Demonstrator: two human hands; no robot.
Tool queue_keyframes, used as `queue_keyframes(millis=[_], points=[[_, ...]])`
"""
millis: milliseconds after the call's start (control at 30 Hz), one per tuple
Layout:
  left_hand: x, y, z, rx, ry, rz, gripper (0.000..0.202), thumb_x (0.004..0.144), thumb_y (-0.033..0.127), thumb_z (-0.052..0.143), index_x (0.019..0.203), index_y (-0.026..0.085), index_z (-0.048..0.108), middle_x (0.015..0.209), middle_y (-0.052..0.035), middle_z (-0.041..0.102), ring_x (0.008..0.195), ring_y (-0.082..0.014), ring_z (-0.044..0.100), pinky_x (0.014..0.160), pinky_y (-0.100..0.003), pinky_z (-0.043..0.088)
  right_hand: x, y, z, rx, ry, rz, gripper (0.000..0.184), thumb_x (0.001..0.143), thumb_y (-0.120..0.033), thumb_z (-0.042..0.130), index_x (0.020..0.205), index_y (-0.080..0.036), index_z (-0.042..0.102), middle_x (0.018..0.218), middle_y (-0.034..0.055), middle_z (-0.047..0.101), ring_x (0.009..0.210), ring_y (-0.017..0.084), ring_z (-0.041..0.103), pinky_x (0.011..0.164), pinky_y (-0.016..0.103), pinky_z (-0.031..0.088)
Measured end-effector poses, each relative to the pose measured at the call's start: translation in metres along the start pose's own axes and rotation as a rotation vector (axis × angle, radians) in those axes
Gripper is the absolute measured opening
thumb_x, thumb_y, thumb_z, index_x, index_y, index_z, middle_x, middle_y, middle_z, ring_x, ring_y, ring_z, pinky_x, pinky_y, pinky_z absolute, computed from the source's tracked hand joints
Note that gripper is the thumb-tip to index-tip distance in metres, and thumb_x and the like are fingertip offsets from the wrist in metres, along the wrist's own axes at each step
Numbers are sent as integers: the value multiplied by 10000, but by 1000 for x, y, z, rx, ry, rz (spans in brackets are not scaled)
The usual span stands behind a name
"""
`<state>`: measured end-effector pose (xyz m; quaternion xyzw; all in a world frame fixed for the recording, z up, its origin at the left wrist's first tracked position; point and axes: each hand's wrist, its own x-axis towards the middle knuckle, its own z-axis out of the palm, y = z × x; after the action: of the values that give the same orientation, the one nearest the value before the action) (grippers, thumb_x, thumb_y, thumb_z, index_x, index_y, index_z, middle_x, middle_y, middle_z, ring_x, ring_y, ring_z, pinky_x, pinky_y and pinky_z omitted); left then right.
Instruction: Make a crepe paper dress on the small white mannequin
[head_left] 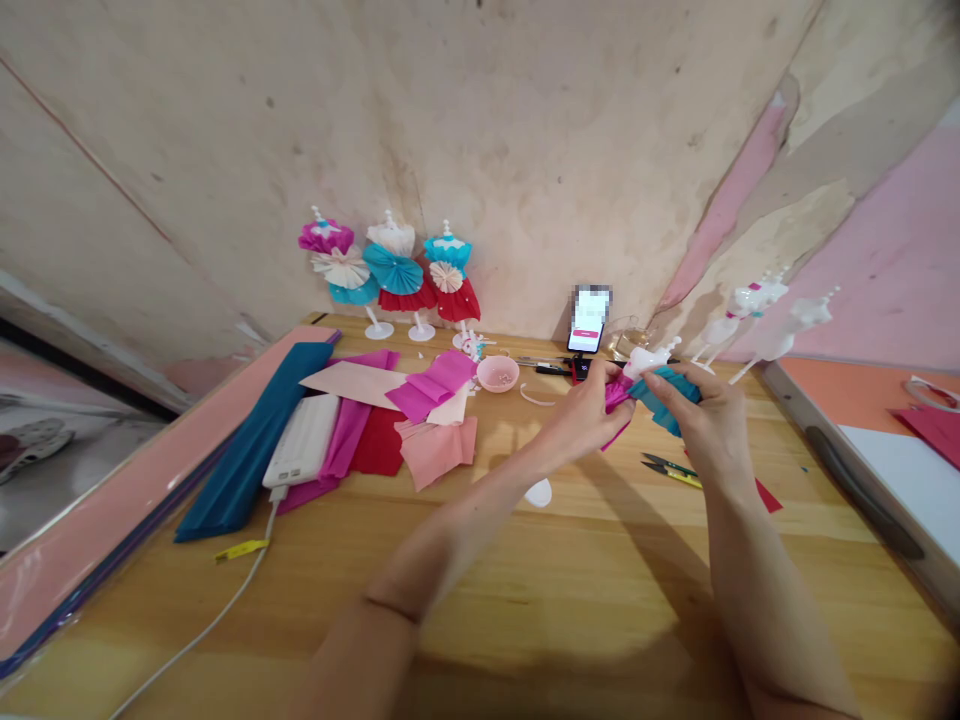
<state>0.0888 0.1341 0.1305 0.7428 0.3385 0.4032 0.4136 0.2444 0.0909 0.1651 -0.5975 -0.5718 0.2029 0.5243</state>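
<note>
A small white dress form (646,359) is held tilted above the right side of the table. My left hand (585,415) is closed around it where magenta crepe paper (618,390) wraps it. Pinched in my right hand (712,420) is a pleated piece of teal crepe paper (660,403), pressed against the form's waist. Fingers partly hide where the two papers meet. Below my right hand lie yellow-and-black thread snips (671,472). A white round base (538,493) shows under my left forearm.
Several dressed forms, one a teal-and-red one (448,270), stand along the wall. Bare white forms (793,325) stand at right. A pink bowl (498,374), a propped phone (589,318), crepe sheets (439,455) and a white power bank (301,440) with a cable occupy the table.
</note>
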Motion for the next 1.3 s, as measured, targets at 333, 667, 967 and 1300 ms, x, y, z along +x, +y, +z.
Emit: queue_keyframes(millis=[333, 667, 967, 1300], points=[[0, -2, 2, -66, 3, 32, 254, 939, 372, 471, 1139, 217, 443, 1187, -96, 610, 1041, -216, 618, 879, -365, 486, -2, 0, 1, -29, 16, 2, 333, 802, -513, 682, 871, -188, 689, 665, 2, 578, 536, 104, 479, 421, 203, 407], [0, -5, 4, -125, 32, 20, 210, 930, 337, 508, 1102, 226, 460, 1157, -75, 623, 1027, -200, 619, 898, -353, 480, -4, -1, -1, -77, -7, -16, 351, 839, -526, 635, 908, -186, 685, 710, 24, 637, 567, 117, 522, 462, 213, 410], [7, -16, 9, -273, 91, 12, 217, 908, 321, 562, 1074, 213, 472, 1146, -77, 619, 1063, -191, 597, 953, -352, 458, -9, -2, 8, -171, 19, -136, 437, 799, -532, 681, 1087, -219, 581, 748, 5, 644, 539, 128, 548, 490, 249, 449], [8, -16, 7, -262, 169, 24, 230, 913, 318, 554, 1092, 211, 458, 1162, -88, 614, 1091, -191, 599, 991, -362, 436, -3, 6, 1, -305, 92, -172, 582, 733, -572, 733, 1158, -223, 544, 870, 62, 691, 661, 211, 625, 574, 334, 484]])
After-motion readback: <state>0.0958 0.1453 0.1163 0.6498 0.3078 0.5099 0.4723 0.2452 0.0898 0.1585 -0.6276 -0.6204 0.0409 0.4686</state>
